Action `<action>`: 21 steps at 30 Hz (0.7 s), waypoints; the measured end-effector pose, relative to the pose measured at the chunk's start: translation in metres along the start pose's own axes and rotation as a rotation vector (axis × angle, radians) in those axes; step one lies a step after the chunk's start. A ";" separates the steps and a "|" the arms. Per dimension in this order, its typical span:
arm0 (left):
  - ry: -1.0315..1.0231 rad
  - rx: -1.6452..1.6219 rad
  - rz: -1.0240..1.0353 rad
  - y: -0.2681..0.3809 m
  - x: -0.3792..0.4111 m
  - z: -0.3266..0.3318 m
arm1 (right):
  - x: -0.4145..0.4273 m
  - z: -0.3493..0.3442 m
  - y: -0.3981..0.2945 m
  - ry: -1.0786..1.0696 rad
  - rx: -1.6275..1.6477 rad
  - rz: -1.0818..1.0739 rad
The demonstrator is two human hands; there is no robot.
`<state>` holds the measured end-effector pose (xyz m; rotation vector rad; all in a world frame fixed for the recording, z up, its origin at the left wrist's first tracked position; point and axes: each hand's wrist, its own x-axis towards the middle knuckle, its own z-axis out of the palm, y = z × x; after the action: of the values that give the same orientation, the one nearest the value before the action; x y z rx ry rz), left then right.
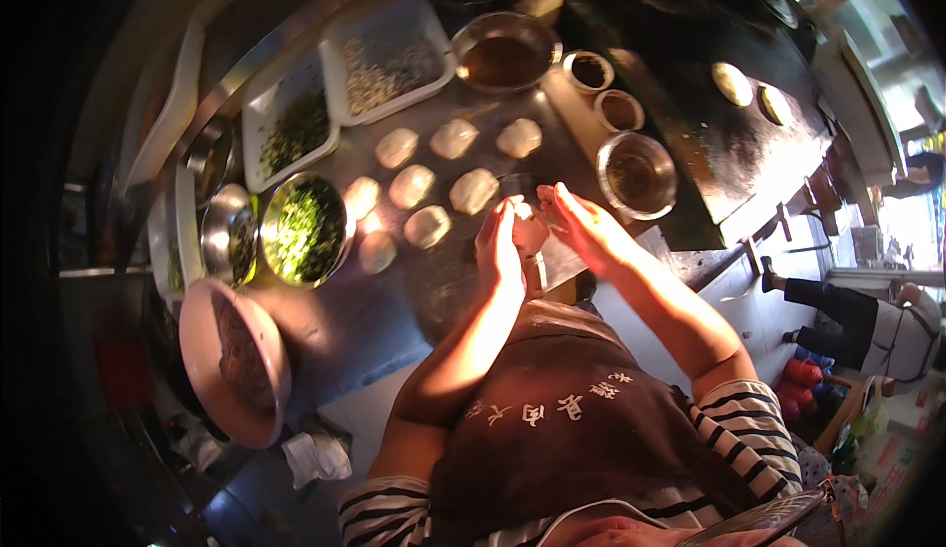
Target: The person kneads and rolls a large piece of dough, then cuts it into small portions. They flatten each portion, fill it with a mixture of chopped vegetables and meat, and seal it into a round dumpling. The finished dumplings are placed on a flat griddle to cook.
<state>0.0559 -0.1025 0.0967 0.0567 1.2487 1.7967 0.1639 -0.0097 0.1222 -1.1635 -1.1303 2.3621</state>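
Note:
Near the front edge of the metal worktop [384, 325], my left hand [499, 245] is raised and turned edge-on, its fingers straight. My right hand [584, 228] faces it from the right, flat and tilted inward, a narrow gap between the two. A pinkish lump shows against the left palm; whether it is food or part of the hand, I cannot tell. Just beyond my hands lie several pale, rounded dough pieces, the nearest a dough ball [474, 191] and another dough ball [427, 226] to its left.
Chopped greens fill a steel bowl [347, 244]; a pink basin [194, 355] holds a brownish mass. White trays [399, 103] stand behind. On the right are a steel bowl of liquid [669, 177], small cups [621, 109] and a dark griddle [665, 52] with two flatbreads [732, 83]. A person [887, 333] is farther right.

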 end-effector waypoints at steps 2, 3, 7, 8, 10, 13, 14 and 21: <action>-0.055 0.107 0.125 -0.027 -0.006 0.051 | 0.000 -0.030 0.008 0.006 0.387 -0.109; -0.202 0.261 0.159 -0.025 -0.015 0.079 | -0.001 -0.047 0.001 0.018 0.560 -0.170; -0.466 0.485 0.308 -0.038 -0.034 0.178 | 0.000 -0.168 -0.083 0.086 0.645 -0.023; -0.451 0.501 0.287 -0.048 -0.031 0.195 | 0.006 -0.213 -0.108 0.113 0.481 -0.117; -0.384 0.469 0.207 -0.072 -0.024 0.215 | 0.004 -0.274 -0.153 0.291 -0.143 -0.413; -0.318 0.290 0.068 -0.113 -0.016 0.229 | -0.012 -0.311 -0.197 0.604 -1.356 -1.015; -0.331 0.312 0.093 -0.124 -0.014 0.232 | -0.009 -0.334 -0.198 0.482 -1.533 -0.989; -0.237 0.282 0.036 -0.143 -0.005 0.251 | -0.028 -0.383 -0.197 0.497 -1.062 -1.112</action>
<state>0.2761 0.0837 0.1112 0.4408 1.3243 1.5792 0.4566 0.3065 0.1427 -0.8375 -2.0953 0.5591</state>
